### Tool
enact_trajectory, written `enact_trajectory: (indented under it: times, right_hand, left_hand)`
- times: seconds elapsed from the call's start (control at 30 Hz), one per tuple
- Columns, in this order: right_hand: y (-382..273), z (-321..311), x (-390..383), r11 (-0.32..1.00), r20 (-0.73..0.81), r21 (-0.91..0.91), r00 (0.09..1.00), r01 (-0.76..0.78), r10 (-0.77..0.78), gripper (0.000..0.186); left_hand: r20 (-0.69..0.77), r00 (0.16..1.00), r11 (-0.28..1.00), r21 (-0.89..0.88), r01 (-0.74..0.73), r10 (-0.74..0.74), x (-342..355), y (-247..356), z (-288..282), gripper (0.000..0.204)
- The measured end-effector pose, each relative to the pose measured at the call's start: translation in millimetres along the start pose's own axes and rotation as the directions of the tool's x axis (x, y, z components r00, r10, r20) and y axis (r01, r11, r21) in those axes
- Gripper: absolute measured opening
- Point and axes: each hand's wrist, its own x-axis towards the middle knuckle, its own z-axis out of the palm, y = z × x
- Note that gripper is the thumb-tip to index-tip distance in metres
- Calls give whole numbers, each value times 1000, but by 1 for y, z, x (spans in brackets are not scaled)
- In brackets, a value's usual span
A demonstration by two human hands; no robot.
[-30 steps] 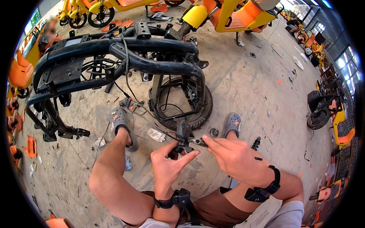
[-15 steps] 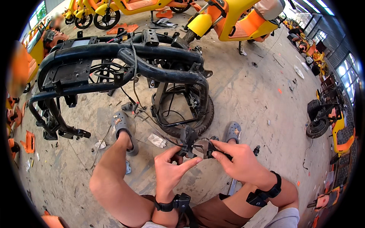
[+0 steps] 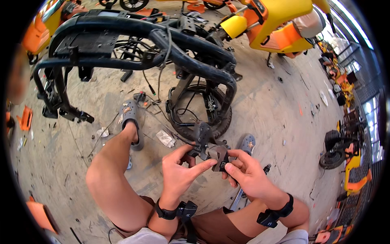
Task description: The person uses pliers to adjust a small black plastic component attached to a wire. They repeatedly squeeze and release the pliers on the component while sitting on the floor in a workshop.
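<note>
Between my knees, my left hand (image 3: 178,168) grips a black mechanical part (image 3: 202,136) with a cable running from it; its exact kind I cannot make out. The thumb reaches along its near side toward a small dark metal piece (image 3: 219,157), which has a worn grey face and light markings. My right hand (image 3: 247,173) pinches that piece between thumb and fingers, with the other fingers curled below. The two parts touch or overlap; whether they are joined is unclear. Just beyond stands a black scooter frame (image 3: 195,67), a tyre (image 3: 222,126) lying under its right end.
A wrench-like metal tool (image 3: 237,199) lies beside my right thigh. White paper scraps (image 3: 165,138) and loose cables litter the concrete floor. A yellow-orange scooter (image 3: 280,28) stands at the far right, and orange panels (image 3: 25,118) lie at the left.
The view has shifted, so the frame sits higher and further right. My right fingers have changed their hold on the dark piece, which now shows more of its marked face.
</note>
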Motion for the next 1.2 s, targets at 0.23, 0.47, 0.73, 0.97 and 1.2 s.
enact_trajectory:
  times: [0.23,0.47,0.73,0.97,1.2]
  right_hand:
    - [-5,7,-7,998,33,-46,998,51,-49,37]
    - [-6,4,-14,988,-2,-131,997,82,-83,36]
    - [-7,2,-15,967,-38,-226,990,121,-133,34]
    - [-14,0,-14,968,-29,-239,996,70,-79,40]
    - [-7,-6,-13,948,-25,-311,996,70,-82,35]
  left_hand:
    - [-8,991,988,86,-130,132,-2,0,-3,52]
    - [63,979,975,94,-200,195,-2,-1,-6,56]
    - [81,984,982,87,-166,159,-2,1,-1,53]
    - [104,985,984,92,-150,140,-2,0,-4,55]
    - [182,961,953,185,-241,208,1,3,-5,54]
